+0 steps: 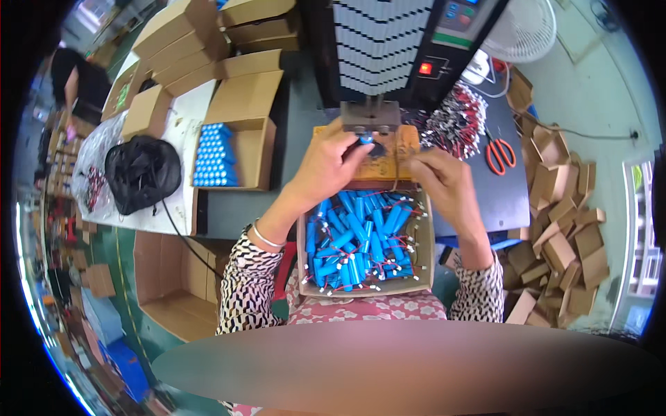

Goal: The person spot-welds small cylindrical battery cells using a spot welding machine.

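Blue cell (366, 141): one is being held at the orange block (408, 139), just under the head of the black machine (409, 87), at twelve o'clock from the filled carton (303, 243).
Left hand (325, 161): fingers are clamping on that blue cell.
Right hand (447, 182): fingers are curling at the block's four o'clock (whether they are closing on a lead, cannot tell).
Done, by judgement: many wired cells (357, 229) are lying jumbled in the filled carton, white plugs showing.
Left, by judgement: the held cell, plus bare cells (215, 156) that are sitting in rows at nine o'clock from it.
Supplies: a lead heap (454, 121) is lying on the dark counter (492, 201) at three o'clock, orange-handled scissors (499, 156) beyond.
Writing: small marks are showing on the control panel (454, 17) at one o'clock, too fine for reading; no brand is showing legibly on the cells.
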Demonstrator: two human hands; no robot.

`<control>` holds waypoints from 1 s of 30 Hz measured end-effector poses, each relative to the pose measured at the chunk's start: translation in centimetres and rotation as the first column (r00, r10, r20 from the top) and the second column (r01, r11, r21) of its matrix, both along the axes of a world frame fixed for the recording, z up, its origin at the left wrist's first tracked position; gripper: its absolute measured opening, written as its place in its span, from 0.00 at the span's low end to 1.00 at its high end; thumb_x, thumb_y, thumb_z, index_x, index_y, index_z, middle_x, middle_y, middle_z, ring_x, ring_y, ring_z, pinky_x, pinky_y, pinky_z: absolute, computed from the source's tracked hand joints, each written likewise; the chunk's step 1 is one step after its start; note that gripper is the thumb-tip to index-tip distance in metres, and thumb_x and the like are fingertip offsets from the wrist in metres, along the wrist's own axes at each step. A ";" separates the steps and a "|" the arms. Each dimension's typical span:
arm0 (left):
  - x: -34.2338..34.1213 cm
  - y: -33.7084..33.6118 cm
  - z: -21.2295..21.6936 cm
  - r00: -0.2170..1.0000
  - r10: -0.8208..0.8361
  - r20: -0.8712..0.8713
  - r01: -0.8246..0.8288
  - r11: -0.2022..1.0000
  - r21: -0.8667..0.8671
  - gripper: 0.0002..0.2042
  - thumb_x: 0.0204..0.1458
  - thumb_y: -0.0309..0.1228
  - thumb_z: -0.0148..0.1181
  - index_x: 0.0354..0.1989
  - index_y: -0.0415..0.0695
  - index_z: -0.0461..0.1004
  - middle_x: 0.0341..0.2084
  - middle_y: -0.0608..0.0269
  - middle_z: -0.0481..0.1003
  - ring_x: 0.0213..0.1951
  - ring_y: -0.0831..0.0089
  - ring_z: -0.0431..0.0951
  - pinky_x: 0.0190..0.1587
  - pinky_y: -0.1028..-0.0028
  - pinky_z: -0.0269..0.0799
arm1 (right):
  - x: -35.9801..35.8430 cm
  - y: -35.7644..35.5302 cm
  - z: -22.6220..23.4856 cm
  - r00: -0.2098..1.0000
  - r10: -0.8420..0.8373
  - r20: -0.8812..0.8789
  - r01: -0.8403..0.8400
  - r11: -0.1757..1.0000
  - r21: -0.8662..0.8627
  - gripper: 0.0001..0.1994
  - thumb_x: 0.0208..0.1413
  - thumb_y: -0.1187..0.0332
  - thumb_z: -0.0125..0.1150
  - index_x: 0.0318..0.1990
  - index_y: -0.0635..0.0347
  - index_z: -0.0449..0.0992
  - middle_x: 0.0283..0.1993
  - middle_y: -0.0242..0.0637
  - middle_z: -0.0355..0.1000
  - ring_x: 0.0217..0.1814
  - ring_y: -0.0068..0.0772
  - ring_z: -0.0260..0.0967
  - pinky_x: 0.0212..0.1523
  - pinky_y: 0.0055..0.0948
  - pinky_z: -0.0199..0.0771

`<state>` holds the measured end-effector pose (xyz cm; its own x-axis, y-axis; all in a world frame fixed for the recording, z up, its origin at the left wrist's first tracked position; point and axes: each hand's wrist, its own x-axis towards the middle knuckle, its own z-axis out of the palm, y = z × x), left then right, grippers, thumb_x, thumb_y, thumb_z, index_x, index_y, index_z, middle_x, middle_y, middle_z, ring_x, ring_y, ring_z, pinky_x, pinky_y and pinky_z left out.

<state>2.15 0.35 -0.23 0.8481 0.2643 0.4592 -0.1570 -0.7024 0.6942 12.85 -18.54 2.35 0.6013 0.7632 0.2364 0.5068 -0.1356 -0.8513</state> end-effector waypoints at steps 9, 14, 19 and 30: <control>0.2 -0.5 -0.2 0.999 -0.020 0.038 0.022 0.999 -0.048 0.10 0.48 0.20 0.59 0.40 0.40 0.75 0.37 0.50 0.74 0.38 0.51 0.75 0.40 0.64 0.70 | -0.1 4.8 -0.9 0.986 0.039 -0.165 -0.016 0.990 0.137 0.10 0.54 0.70 0.57 0.27 0.71 0.72 0.17 0.33 0.64 0.20 0.17 0.56 0.20 0.24 0.57; 0.1 -0.3 0.0 0.998 -0.031 0.063 0.035 0.997 -0.068 0.10 0.46 0.19 0.59 0.39 0.39 0.75 0.37 0.51 0.73 0.39 0.51 0.74 0.40 0.64 0.70 | -0.2 5.7 -0.9 0.983 0.070 -0.167 -0.045 0.988 0.148 0.10 0.52 0.72 0.55 0.23 0.71 0.68 0.15 0.31 0.59 0.19 0.15 0.52 0.19 0.25 0.54; 0.4 -0.3 0.4 0.996 -0.019 0.085 0.021 1.000 -0.016 0.12 0.45 0.19 0.59 0.40 0.39 0.74 0.38 0.51 0.73 0.41 0.51 0.74 0.42 0.64 0.70 | 0.3 5.8 -0.9 0.977 0.086 -0.197 -0.057 0.988 0.147 0.09 0.51 0.73 0.55 0.24 0.70 0.68 0.15 0.30 0.57 0.20 0.13 0.51 0.19 0.23 0.53; 0.1 -0.3 -0.5 0.977 0.018 0.212 -0.042 0.993 0.112 0.10 0.47 0.26 0.59 0.39 0.40 0.74 0.37 0.54 0.72 0.40 0.53 0.69 0.44 0.62 0.66 | -1.8 1.3 2.0 0.924 0.157 0.348 -0.104 0.981 -0.166 0.14 0.53 0.78 0.54 0.48 0.66 0.69 0.37 0.50 0.70 0.36 0.43 0.71 0.35 0.34 0.69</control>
<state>2.23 0.07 -0.75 0.7216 0.2227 0.6555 -0.2687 -0.7825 0.5616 11.02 -17.27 4.30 0.3896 0.8705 0.3007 0.7953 -0.1533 -0.5866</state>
